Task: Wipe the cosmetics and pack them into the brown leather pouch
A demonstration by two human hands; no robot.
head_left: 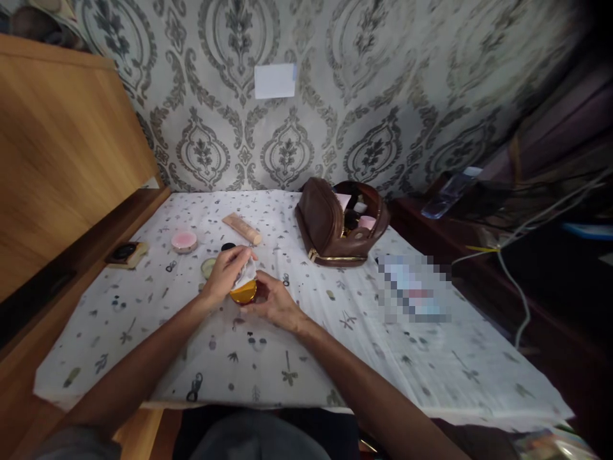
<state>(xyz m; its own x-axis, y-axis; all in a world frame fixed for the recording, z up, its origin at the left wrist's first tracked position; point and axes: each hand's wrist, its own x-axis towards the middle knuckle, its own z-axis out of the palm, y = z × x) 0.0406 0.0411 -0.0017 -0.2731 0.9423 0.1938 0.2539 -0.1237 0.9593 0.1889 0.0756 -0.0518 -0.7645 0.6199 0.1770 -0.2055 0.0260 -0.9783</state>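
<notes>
My left hand (pixel 227 273) is closed on a white wipe (pixel 246 275), which it presses against the top of a round container with a shiny gold lid (pixel 244 292). From the right side, my right hand (pixel 278 303) grips that container, thumb below and fingers behind. Just behind my left hand lie a pale green round item (pixel 207 268) and a small black round item (pixel 228 246), both partly hidden. Farther back a beige squeeze tube (pixel 242 229) lies on its side. A pink-topped round compact (pixel 184 241) sits to the left.
An open brown cosmetic bag (pixel 325 223) with several items inside stands at the back right of the cloth-covered table (pixel 306 377). A blurred-out flat object (pixel 414 289) lies right. A dark round item on a beige square (pixel 126 253) is at the left edge, beside a wooden cabinet (pixel 71 160).
</notes>
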